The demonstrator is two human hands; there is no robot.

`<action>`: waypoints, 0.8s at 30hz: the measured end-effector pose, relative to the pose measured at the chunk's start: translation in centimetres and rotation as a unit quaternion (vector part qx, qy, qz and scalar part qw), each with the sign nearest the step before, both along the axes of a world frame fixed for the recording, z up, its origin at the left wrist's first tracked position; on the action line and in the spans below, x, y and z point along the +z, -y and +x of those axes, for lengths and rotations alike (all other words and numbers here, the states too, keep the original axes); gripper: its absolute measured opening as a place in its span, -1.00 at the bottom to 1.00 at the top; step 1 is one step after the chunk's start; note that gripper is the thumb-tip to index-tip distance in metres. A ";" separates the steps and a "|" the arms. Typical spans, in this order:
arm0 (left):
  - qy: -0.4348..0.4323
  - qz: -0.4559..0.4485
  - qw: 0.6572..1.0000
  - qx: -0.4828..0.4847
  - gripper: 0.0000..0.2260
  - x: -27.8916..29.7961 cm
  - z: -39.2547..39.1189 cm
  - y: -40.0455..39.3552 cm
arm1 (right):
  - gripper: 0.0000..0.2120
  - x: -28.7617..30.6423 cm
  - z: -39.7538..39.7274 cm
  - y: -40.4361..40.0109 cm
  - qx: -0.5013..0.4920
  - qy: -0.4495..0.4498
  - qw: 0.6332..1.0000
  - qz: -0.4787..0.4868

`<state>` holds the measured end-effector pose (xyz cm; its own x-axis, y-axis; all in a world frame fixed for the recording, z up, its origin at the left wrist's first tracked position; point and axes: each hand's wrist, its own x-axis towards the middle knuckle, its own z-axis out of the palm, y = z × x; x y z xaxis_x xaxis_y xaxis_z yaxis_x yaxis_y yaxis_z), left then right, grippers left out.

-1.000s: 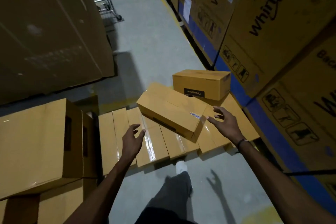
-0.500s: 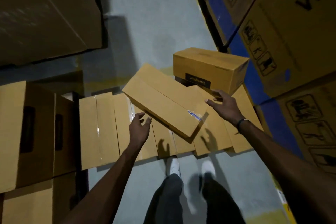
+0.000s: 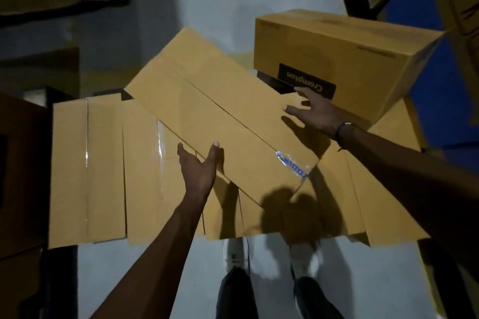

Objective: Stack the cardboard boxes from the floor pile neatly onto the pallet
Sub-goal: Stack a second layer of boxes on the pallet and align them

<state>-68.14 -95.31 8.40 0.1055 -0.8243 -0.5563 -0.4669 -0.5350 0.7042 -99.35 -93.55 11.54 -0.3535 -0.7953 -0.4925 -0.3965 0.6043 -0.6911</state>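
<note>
Hands, left hand [image 3: 198, 167] and right hand [image 3: 315, 111], fingers spread wide, flank a long smooth tilted cardboard box [image 3: 220, 116] atop flat taped boxes [image 3: 108, 171].

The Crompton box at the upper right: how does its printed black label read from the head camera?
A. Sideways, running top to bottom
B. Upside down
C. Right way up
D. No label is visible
B. The black label on the near side of the Crompton box shows its letters inverted, just above the right hand.
</note>
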 end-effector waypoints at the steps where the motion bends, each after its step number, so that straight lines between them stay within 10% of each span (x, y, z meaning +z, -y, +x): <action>1: -0.003 -0.002 1.000 0.007 0.03 -1.1 -0.3 0.1 | -0.31 -1.2 -0.1 0.9 0.006 0.005 1.000 -0.004; 13: -0.062 -0.016 0.997 0.053 0.01 -3.6 -1.6 0.5 | -0.40 -5.1 1.1 4.7 0.076 0.015 0.997 0.001; 24: -0.075 -0.077 0.992 0.073 -0.10 11.4 0.7 -0.2 | -0.50 9.9 3.3 2.4 0.092 0.017 0.994 -0.055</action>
